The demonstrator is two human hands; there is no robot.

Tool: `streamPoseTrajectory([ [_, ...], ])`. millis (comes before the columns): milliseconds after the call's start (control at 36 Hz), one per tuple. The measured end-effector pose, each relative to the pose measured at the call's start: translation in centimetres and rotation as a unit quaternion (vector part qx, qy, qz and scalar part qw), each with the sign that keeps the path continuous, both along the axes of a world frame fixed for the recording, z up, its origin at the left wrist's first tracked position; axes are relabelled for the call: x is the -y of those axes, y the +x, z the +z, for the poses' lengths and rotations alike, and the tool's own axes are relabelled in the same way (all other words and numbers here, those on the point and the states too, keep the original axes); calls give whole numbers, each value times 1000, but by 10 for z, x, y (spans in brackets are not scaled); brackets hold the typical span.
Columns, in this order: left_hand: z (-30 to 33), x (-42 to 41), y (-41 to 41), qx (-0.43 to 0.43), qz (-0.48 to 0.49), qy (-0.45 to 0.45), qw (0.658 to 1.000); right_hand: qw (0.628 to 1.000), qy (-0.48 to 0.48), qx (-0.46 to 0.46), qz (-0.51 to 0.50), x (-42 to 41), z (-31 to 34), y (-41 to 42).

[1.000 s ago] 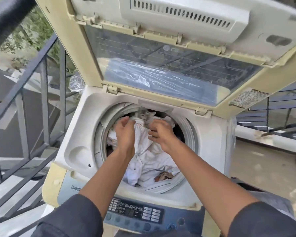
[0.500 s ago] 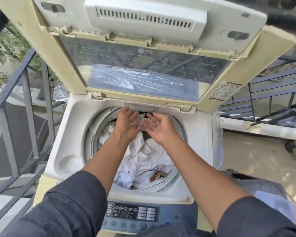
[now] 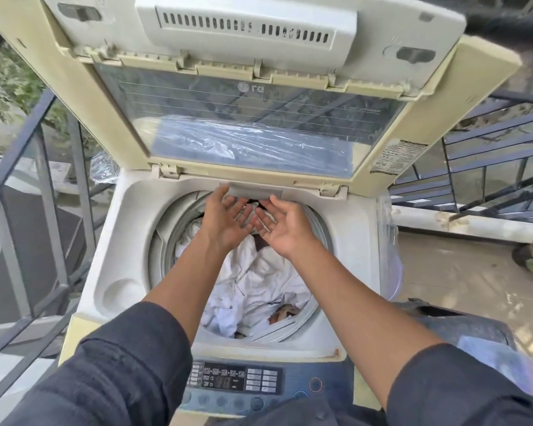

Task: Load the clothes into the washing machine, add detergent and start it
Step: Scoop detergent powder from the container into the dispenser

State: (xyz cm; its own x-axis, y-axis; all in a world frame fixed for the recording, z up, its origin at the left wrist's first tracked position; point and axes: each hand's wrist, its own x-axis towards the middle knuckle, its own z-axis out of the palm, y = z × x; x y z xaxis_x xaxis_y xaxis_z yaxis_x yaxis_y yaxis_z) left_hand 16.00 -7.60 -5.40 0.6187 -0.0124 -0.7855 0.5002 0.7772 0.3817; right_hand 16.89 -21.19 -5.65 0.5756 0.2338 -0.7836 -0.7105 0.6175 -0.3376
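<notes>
The washer stands with its lid propped upright, and the white clothes lie heaped in the drum, so loading looks largely done, while no detergent is in view and the panel at the near edge is untouched, which leaves dosing and starting. Railings flank the washer on the left, a dark bin sits just beside it on the right, and nothing blocks the drum mouth. The left hand and right hand hover over the back of the drum, fingers straight and spread, holding nothing, the left fingertips near a grey flap under the hinge.
</notes>
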Motion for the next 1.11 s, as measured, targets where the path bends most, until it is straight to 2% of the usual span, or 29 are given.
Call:
streamPoseTrajectory([
  [278,-5,-1,1,-8,-48,51,998,1000,-29,0,12,4,-3,-3],
  [472,-12,-6,-14,-15,-97,100,990,995,-83,5,62,7,-12,-16],
  [611,-14,-7,-31,-16,-101,117,988,994,-77,12,82,14,-17,-29],
  [861,-8,-7,-45,-14,-109,132,985,990,-93,27,99,17,-13,-36],
  [1111,-2,-3,-63,-41,-91,86,991,977,-128,56,161,41,6,-48],
])
